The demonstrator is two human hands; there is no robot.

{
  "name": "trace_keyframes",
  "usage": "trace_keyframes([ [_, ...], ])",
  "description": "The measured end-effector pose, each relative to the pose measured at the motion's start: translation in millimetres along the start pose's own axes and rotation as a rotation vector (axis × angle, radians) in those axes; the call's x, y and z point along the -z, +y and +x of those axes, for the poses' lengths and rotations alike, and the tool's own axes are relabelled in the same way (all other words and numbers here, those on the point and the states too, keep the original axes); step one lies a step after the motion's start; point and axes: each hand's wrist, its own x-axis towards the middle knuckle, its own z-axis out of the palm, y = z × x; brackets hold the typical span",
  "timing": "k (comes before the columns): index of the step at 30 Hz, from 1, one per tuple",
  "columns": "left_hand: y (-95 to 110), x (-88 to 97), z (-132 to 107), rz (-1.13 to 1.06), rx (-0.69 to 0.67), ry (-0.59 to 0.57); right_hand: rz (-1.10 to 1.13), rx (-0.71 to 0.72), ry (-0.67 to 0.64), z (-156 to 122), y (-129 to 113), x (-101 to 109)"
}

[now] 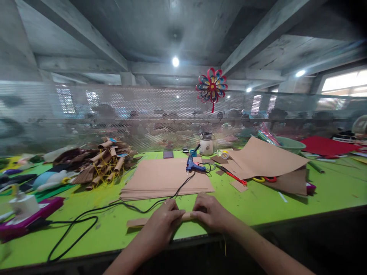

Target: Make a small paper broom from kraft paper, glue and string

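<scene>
- Head view: the left hand (164, 222) lies knuckles up at the near edge of the table (286, 198), fingers curled down and closed on a brown strip (138, 222).
- The right hand (210, 214) is just beside it, fingers bent in the same way and closed on the other end of the strip. The fingertips of the two hands nearly meet.
- The strip lies flat along the near edge. Its free end sticks out past the left hand, and a short part shows between the hands.
- A black cord (94, 214) runs across the table just beyond the left hand and up to a blue glue gun (193, 165).
- The glue gun rests on the far right part of a stack (160, 179) of brown sheets, straight beyond the hands.
- Left of the stack lies a heap of brown rolls (104, 162). Nearer on the left is a magenta box (31, 214).
- Right of the stack, a loose brown sheet (266, 158) partly covers scissors (263, 178).
- Behind the stack stands a jar (206, 145). A green basin (291, 144) stands far right.
- A mesh screen (86, 114) backs the table, and a paper flower (211, 86) hangs above it.
</scene>
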Motion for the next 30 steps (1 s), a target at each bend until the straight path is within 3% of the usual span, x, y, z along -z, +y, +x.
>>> trace_keyframes([
  [19,-2.0,0.7,-0.9,-0.042,0.0,-0.002,-0.007,-0.065,0.005,0.9,-6.2,3.3],
  [30,0.1,0.8,-2.5,-0.019,-0.001,0.023,-0.014,-0.017,-0.031,0.0,2.0,0.7],
])
